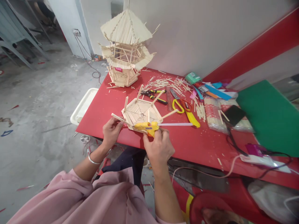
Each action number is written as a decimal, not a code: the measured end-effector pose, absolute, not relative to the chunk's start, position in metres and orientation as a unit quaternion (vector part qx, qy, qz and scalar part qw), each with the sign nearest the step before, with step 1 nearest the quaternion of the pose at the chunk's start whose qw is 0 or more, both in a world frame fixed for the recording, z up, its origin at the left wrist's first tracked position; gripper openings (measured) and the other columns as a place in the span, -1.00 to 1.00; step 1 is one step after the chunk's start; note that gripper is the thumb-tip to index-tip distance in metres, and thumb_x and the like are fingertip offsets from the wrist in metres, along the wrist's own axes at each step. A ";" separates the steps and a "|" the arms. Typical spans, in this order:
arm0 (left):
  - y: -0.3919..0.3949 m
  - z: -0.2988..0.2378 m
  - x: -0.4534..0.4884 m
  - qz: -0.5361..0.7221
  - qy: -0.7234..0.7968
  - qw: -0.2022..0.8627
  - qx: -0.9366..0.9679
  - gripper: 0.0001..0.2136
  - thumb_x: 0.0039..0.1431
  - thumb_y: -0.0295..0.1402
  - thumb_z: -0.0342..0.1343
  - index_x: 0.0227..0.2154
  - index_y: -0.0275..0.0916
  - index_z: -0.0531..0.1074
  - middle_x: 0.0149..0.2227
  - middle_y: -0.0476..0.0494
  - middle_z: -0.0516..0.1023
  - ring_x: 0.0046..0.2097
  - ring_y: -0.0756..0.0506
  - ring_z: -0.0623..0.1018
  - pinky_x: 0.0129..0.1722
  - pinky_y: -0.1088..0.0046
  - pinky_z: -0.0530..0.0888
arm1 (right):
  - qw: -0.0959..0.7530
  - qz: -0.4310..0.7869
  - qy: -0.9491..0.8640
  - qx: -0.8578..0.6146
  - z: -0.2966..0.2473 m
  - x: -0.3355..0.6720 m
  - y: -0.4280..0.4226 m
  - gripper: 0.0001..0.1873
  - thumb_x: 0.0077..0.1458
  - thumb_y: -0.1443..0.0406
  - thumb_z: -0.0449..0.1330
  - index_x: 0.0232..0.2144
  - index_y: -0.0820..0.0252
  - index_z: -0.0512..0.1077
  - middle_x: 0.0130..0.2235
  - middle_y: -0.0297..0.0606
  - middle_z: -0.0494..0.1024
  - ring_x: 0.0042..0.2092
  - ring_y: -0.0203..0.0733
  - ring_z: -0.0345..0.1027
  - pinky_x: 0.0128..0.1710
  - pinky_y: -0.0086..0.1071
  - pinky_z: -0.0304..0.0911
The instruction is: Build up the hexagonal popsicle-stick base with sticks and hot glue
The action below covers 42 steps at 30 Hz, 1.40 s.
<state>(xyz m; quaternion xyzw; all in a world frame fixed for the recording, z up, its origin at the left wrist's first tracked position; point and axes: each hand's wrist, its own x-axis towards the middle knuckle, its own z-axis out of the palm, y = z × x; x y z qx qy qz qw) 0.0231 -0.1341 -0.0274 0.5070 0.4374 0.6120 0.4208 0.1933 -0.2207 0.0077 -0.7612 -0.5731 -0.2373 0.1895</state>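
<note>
A hexagonal base of wooden sticks (137, 112) lies near the front edge of the red table, with short posts standing out at its corners. My left hand (111, 132) pinches a wooden stick (119, 117) at the base's left corner. In my right hand (161, 146) is a yellow glue gun (147, 126), gripped by its handle, its nozzle pointing left over the front rim of the base. A long clear glue stick (177, 124) juts from the back of the gun. Whether the nozzle touches the wood, I cannot tell.
A tiered stick pagoda (127, 40) stands at the table's back left. Pliers (155, 95), yellow-handled scissors (178, 105) and loose sticks (161, 83) lie behind the base. Bagged sticks (213, 113), a green board (268, 115) and a power strip (263, 161) with cables are right.
</note>
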 end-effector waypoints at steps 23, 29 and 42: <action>-0.134 -0.030 0.022 0.620 0.426 0.417 0.510 -0.80 0.12 -0.20 0.35 -0.31 -0.23 0.64 -0.28 -0.14 0.71 -0.27 -0.07 0.67 -0.27 0.45 0.62 | 0.193 -0.196 -0.586 -0.762 0.000 0.192 -0.213 -0.76 0.24 0.30 0.16 -0.09 0.28 0.52 -0.09 -0.06 0.57 -0.28 -0.14 0.42 -0.45 -0.32 0.05; -0.134 -0.029 0.023 0.619 0.434 0.411 0.510 -0.79 0.10 -0.19 0.35 -0.31 -0.24 0.64 -0.28 -0.15 0.71 -0.27 -0.08 0.67 -0.30 0.45 0.62 | 0.189 -0.192 -0.581 -0.768 0.004 0.195 -0.217 -0.78 0.23 0.31 0.16 -0.11 0.27 0.50 -0.10 -0.06 0.55 -0.28 -0.15 0.40 -0.45 -0.32 0.04; -0.134 -0.026 0.023 0.611 0.443 0.394 0.525 -0.80 0.11 -0.18 0.33 -0.34 -0.22 0.64 -0.30 -0.15 0.71 -0.28 -0.08 0.66 -0.28 0.42 0.61 | 0.190 -0.202 -0.574 -0.770 0.002 0.195 -0.223 -0.83 0.19 0.32 0.18 -0.19 0.25 0.52 -0.14 -0.13 0.55 -0.34 -0.23 0.34 -0.47 -0.34 -0.05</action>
